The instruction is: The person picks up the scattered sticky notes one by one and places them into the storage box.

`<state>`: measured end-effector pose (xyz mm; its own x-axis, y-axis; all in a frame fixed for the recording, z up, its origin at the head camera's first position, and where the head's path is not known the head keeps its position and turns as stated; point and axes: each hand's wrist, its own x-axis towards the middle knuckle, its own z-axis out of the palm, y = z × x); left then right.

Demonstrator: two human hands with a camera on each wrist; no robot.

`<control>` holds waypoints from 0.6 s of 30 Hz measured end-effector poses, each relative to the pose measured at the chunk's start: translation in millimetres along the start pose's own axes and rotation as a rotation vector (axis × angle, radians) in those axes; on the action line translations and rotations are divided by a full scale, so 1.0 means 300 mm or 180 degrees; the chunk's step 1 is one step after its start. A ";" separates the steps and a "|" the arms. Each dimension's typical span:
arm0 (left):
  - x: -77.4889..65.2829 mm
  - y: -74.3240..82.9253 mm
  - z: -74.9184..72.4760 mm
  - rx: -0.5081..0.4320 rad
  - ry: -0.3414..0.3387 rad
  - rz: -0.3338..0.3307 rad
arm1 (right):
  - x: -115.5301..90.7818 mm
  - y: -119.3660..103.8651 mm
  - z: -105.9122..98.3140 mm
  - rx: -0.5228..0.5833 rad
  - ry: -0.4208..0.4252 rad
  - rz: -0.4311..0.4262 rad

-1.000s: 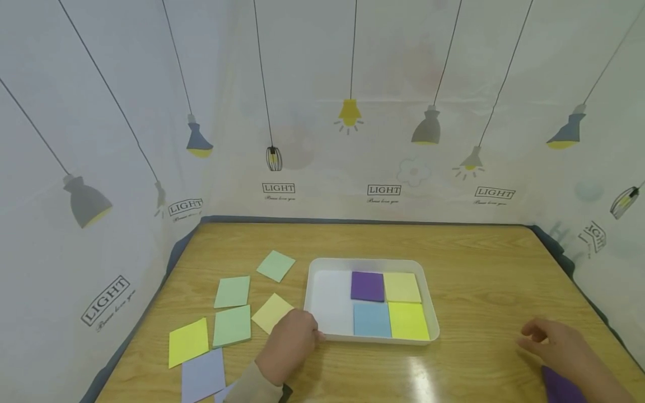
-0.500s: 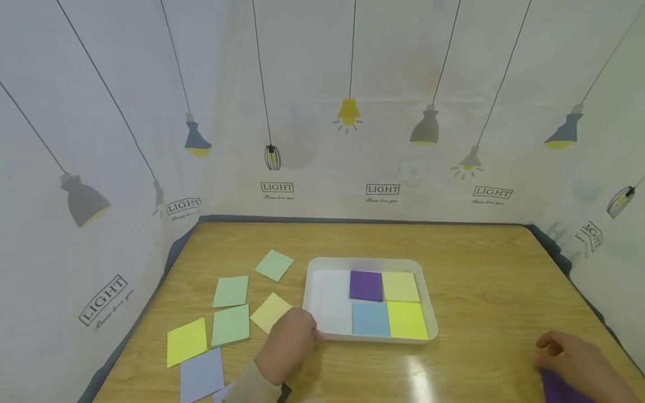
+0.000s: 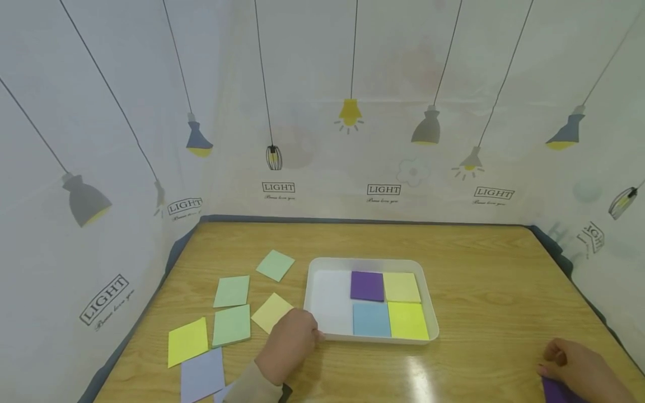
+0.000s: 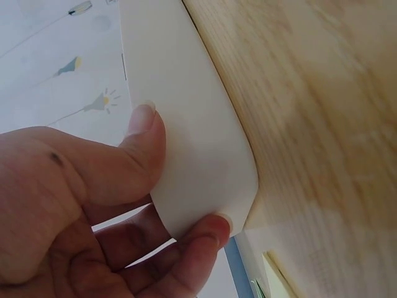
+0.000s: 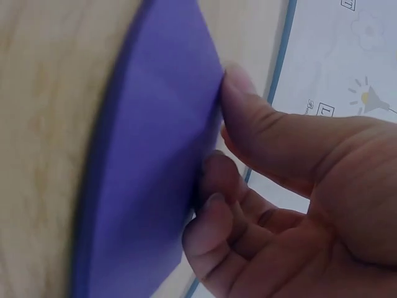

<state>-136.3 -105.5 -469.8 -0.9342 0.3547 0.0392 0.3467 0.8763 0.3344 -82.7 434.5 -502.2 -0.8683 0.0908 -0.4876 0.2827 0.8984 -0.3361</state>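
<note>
In the head view my left hand (image 3: 288, 342) grips the near left corner of a shallow white tray (image 3: 370, 339). The left wrist view shows its thumb (image 4: 146, 138) on the tray's wall and fingertips at the corner. Inside the tray lie a purple sticky note pad (image 3: 367, 286), a pale yellow one (image 3: 401, 287), a light blue one (image 3: 372, 319) and a bright yellow one (image 3: 408, 321). At the lower right my right hand (image 3: 579, 366) pinches the edge of another purple sticky note pad (image 5: 142, 149), with thumb and curled fingers at that edge.
Left of the tray lie several green sticky note pads (image 3: 232, 324), a pale yellow pad (image 3: 271, 312), a bright yellow pad (image 3: 187, 342) and lilac pads (image 3: 202, 374). A white lamp-printed curtain (image 3: 322, 67) surrounds the wooden table (image 3: 484, 268) at the back and sides.
My right hand has moved a little right and down, and its fingers have come onto the purple pad's edge. The left hand and the tray have stayed put.
</note>
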 end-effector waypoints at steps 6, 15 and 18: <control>0.001 0.002 0.002 0.0030 0.0011 0.0005 | -0.009 -0.019 0.016 0.0052 0.0173 -0.0071; 0.001 0.004 0.007 0.0050 0.0045 -0.0004 | -0.018 -0.035 0.024 0.0001 0.0328 -0.0217; 0.001 0.004 0.008 0.0022 0.0047 -0.0013 | -0.016 -0.035 0.027 0.0004 0.0353 -0.0262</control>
<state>-136.0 -103.5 -471.6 -0.9367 0.3462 0.0517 0.3434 0.8801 0.3280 -78.1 421.1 -502.9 -0.9283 0.0638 -0.3663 0.2091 0.9042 -0.3724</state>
